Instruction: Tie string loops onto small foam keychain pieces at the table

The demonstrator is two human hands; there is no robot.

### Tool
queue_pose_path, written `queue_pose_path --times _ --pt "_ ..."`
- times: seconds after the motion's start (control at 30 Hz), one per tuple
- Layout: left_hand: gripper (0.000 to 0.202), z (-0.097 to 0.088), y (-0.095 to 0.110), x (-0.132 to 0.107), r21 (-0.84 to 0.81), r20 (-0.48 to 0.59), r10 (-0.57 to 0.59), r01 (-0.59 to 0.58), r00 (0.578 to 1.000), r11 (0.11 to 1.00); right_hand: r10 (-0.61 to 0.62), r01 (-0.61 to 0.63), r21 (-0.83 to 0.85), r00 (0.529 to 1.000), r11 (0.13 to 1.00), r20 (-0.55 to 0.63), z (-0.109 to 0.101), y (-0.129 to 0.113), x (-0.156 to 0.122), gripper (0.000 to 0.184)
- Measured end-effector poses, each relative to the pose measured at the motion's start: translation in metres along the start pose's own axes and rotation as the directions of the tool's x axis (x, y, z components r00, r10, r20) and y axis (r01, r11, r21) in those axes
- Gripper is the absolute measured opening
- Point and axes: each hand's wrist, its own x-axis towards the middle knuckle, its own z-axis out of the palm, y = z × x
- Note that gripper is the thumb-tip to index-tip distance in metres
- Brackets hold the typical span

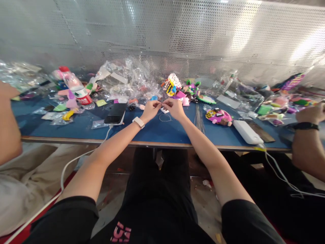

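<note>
1. Left hand point(150, 109) and right hand point(175, 107) meet fingertip to fingertip over the middle of the blue table point(83, 127). Both are closed in a fine pinch on a small white piece point(164, 109) held just above the tabletop; it is too small to tell what it is.
2. Right below the piece is a thin wire loop point(165, 117). Whether it hangs from the piece or lies on the table cannot be told.
3. The piece looks very light and easy to drop, and the wire probably bends at a touch. A fingertip hold at its ends, as both hands have now, seems the safest grip.
4. A phone point(115, 113) lies just left of the hands, its white cable point(76, 157) running over the near edge. On the right are a bundle of thin wires point(199, 122), then a pink toy point(218, 116), then a white power bank point(247, 132) near the front edge.
5. Bare blue table lies between the hands and the near edge. Behind them, clear plastic bags point(127, 79) and bright toys crowd the back. A co-worker's hand point(311, 113) rests far right and another person's arm point(7, 118) far left, so sideways room is limited.
</note>
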Motion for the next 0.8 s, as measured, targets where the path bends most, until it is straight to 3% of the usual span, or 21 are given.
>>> queue_pose_path --times 0.17,0.3,0.47,0.8 --pt "0.02 -0.001 0.004 -0.002 0.111 -0.047 0.066 -0.06 0.997 0.992 0.069 -0.066 0.14 0.998 0.988 -0.011 -0.001 0.004 0.004 0.042" --pt "0.016 -0.001 0.009 -0.005 0.162 -0.078 0.111 -0.097 0.991 0.982 0.047 -0.043 0.09 0.998 0.995 -0.047 -0.003 0.003 0.005 0.043" --pt "0.02 0.0 0.012 -0.007 0.195 -0.08 0.091 -0.074 0.993 0.978 0.029 -0.036 -0.097 0.997 0.995 -0.069 0.0 0.005 0.004 0.034" --pt "0.042 -0.001 0.008 -0.007 0.109 -0.092 0.049 -0.039 0.995 0.993 -0.026 0.018 -0.138 0.998 0.99 -0.056 0.001 0.006 0.003 0.034"
